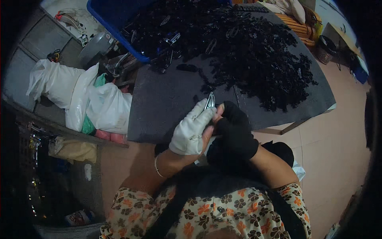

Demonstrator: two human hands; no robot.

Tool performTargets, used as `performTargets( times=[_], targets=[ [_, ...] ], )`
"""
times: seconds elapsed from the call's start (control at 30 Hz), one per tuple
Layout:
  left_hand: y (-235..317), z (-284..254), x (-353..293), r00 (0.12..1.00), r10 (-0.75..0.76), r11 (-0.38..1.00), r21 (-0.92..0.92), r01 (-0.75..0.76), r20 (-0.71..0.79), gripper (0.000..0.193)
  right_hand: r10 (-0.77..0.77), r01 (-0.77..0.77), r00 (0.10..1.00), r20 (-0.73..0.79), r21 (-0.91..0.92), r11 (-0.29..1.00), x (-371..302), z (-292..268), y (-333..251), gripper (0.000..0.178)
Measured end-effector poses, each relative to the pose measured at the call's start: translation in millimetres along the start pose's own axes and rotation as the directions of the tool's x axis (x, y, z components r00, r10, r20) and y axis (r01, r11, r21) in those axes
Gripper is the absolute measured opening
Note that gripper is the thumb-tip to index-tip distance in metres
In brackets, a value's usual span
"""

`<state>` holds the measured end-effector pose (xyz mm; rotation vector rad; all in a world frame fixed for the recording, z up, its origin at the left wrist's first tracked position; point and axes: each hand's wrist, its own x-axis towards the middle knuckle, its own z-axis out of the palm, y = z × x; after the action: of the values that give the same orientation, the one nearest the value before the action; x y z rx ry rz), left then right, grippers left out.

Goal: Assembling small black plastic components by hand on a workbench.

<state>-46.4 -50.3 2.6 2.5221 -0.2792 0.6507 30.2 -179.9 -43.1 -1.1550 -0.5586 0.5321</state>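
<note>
My left hand (191, 129), in a white glove, is closed round a shiny, narrow oval metal piece (210, 101) whose pointed end sticks up past the fingers. Its lower part is hidden in the grip. Beside it my right hand (235, 129), in a black glove with bare fingertips, is closed with thumb and finger pinched at the base of that piece. What those fingertips hold is too small to make out. Just beyond both hands, a big heap of small black parts (258, 59) spreads over the table with the dark grey cover (159, 105).
A blue plastic tub (115, 30) tilts at the far left, black and shiny parts spilling from it. One dark oval piece (187, 68) lies apart from the heap. White sacks (107, 105) lean left of the table. A wicker basket (326, 49) stands far right.
</note>
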Motion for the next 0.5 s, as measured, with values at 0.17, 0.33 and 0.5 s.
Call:
performTargets(
  times=[0.17, 0.33, 0.5],
  targets=[
    [-2.6, -0.9, -8.5, 0.999, 0.03, 1.0, 0.009, -0.03, -0.013, 0.04, 0.022, -0.019, 0.999, 0.027, -0.128, 0.992, -6.5, 5.8, -5.8, 0.01],
    [-0.2, -12.7, -9.5, 0.999, 0.017, 1.0, 0.018, -0.016, -0.03, 0.042, 0.064, -0.057, 0.996, 0.058, -0.113, 0.992, -6.7, 9.5, -12.5, 0.013],
    [2.3, -24.0, -13.5, 0.937, -0.31, 0.874, -0.34, 0.347, 0.159, 0.032, -0.433, 0.378, 0.901, 0.002, -0.492, 0.784, 7.4, -4.2, -8.1, 0.02]
  ],
)
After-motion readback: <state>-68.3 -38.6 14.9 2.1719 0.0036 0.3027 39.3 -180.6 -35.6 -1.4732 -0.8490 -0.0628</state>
